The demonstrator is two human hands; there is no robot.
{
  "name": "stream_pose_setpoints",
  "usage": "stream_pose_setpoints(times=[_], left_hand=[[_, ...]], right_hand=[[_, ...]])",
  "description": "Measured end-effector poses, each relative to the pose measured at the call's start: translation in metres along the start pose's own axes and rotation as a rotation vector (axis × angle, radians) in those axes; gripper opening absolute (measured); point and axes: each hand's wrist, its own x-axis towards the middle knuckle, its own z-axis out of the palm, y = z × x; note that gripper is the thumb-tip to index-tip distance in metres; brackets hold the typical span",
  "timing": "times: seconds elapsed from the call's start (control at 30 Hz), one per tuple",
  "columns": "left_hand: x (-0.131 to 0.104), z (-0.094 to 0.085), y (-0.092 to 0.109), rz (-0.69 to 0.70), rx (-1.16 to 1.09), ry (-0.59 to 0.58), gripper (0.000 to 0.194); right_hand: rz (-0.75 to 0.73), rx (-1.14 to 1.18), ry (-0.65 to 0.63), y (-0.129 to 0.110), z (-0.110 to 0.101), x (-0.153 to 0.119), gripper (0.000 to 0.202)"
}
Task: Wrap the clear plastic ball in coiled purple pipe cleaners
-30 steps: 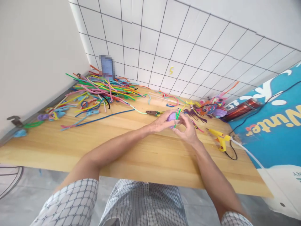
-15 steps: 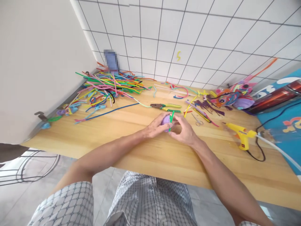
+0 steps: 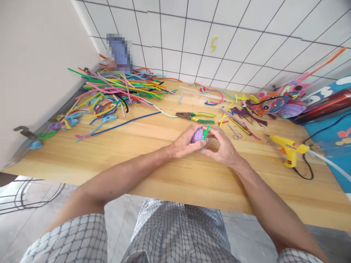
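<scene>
Above the front half of the table, my left hand (image 3: 183, 144) is closed around a purple coiled piece (image 3: 196, 136) that looks wound from pipe cleaner. A short green pipe cleaner (image 3: 207, 130) stands up at the coil's right side, its upper end slanting right. My right hand (image 3: 224, 149) curves in from the right, thumb and fingertips at the green strip; the exact pinch is partly hidden. Just beyond both hands lie pliers (image 3: 192, 116) with yellow-green handles. Small scissors (image 3: 236, 135) rest to the right of my right hand.
A heap of colourful pipe cleaners (image 3: 120, 87) fills the back left. A yellow glue gun (image 3: 289, 149) with its cord lies at right. Near it are a yellow cutter (image 3: 240, 126), purple scraps (image 3: 251, 116) and a finished colourful figure (image 3: 287, 98). A tiled wall (image 3: 175, 40) bounds the back.
The whole view has shifted a little. Both hands stay together on the purple coil, and the green pipe cleaner now leans more to the right.
</scene>
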Motion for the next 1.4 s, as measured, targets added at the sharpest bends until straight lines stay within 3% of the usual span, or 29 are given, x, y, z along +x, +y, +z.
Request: stream_pose_setpoints(times=[0.17, 0.3, 0.47, 0.63, 0.93, 1.03, 1.23, 1.4], left_hand=[[0.001, -0.002, -0.002, 0.061, 0.112, -0.035, 0.06], [0.0, 0.0, -0.003, 0.09, 0.144, -0.071, 0.06], [-0.001, 0.001, -0.002, 0.077, 0.143, -0.061, 0.059], [-0.001, 0.0, -0.002, 0.085, 0.143, -0.048, 0.058], [-0.001, 0.001, -0.003, 0.089, 0.157, -0.025, 0.058], [-0.002, 0.003, -0.006, 0.169, 0.195, -0.028, 0.057], [-0.002, 0.005, -0.018, 0.392, 0.291, 0.006, 0.072], [-0.001, 0.003, -0.016, 0.445, 0.32, -0.022, 0.085]], right_hand=[[0.183, 0.295, 0.033, -0.014, -0.007, 0.002, 0.054], [0.22, 0.378, 0.132, -0.021, -0.007, 0.005, 0.036], [0.085, 0.143, 0.277, -0.03, -0.006, 0.006, 0.017], [-0.089, -0.076, 0.301, -0.038, -0.002, 0.002, 0.004], [0.01, -0.035, 0.344, -0.031, 0.002, 0.002, 0.003], [0.099, 0.085, 0.336, -0.025, 0.006, 0.002, 0.009], [0.346, 0.439, 0.283, -0.02, 0.012, 0.004, 0.045], [0.471, 0.684, 0.197, -0.026, 0.01, 0.008, 0.053]])
